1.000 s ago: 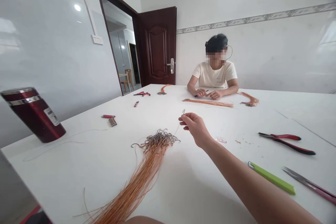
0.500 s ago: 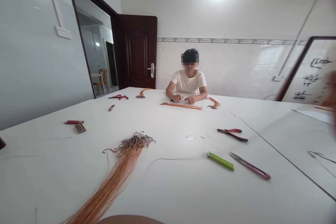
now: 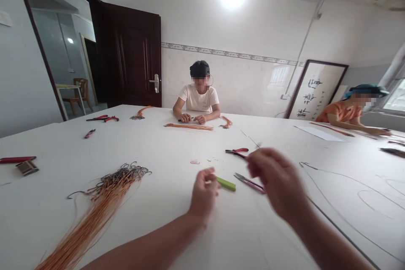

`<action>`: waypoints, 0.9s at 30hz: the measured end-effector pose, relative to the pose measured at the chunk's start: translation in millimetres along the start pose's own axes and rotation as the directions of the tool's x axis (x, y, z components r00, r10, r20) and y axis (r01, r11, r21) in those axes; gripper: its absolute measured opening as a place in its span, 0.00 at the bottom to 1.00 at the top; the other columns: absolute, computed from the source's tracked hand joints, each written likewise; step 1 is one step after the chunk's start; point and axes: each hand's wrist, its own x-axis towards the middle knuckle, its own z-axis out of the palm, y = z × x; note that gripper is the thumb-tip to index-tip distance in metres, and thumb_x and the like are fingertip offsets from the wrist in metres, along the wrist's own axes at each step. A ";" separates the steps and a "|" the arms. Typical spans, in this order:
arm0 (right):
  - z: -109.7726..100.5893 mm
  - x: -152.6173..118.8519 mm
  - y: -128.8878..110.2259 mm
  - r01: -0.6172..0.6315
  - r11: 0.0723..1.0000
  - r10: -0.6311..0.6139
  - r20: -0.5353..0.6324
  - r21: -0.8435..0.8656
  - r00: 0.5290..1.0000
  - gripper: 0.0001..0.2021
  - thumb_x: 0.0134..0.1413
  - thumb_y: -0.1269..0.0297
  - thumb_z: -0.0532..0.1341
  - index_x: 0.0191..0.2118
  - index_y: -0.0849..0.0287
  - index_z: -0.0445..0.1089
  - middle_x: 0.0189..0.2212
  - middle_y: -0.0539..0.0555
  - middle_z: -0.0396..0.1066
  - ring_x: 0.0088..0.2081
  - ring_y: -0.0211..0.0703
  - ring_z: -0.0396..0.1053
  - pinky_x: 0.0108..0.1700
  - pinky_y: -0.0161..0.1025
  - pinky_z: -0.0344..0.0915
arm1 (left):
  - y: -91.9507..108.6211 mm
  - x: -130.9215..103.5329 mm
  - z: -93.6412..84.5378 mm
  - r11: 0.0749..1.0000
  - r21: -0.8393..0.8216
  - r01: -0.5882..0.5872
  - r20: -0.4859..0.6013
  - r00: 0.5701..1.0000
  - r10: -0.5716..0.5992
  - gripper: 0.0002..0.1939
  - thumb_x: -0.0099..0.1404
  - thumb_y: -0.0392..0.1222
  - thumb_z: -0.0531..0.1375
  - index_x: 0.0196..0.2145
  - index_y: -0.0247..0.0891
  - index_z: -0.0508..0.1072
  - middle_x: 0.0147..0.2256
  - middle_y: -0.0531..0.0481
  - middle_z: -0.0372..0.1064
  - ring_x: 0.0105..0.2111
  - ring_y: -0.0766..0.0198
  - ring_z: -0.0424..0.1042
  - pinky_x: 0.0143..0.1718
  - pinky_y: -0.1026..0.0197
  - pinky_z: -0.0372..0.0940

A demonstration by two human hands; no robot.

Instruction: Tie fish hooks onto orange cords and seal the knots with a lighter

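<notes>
My left hand (image 3: pixel 204 194) is closed, its thumb and fingers drawn together beside a green lighter (image 3: pixel 227 183); what they hold, if anything, does not show. My right hand (image 3: pixel 278 181) is raised to the right, blurred, with its fingers pinched; I cannot make out anything between them. Behind it lie purple-handled snips (image 3: pixel 249 182) and red-and-black pliers (image 3: pixel 237 152), both partly covered by the hand. To the left of my hands rests a large bundle of fish hooks (image 3: pixel 122 177) tied to long orange lines (image 3: pixel 79 228).
A red tool (image 3: pixel 17 159) and a small box (image 3: pixel 27 168) lie at left. Farther back are more pliers (image 3: pixel 103 118) and hook bundles (image 3: pixel 139 114). A person (image 3: pixel 199 97) sits opposite, another (image 3: pixel 344 109) at far right. A thin dark line (image 3: pixel 329 194) curves across the right side.
The view has swung right, bringing the second person into sight. Both my hands have come into view over the table. The thin line left of the lighter no longer shows there.
</notes>
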 end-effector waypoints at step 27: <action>8.8 -13.3 57.1 -0.494 0.837 0.376 0.409 0.236 0.832 0.11 0.50 0.64 0.56 0.42 0.56 0.64 0.26 0.48 0.63 0.27 0.33 0.62 0.32 0.35 0.60 | 7.9 0.5 3.0 0.992 -0.071 0.109 0.250 0.964 -0.088 0.18 0.56 0.34 0.55 0.44 0.40 0.56 0.25 0.53 0.66 0.24 0.69 0.64 0.33 0.62 0.59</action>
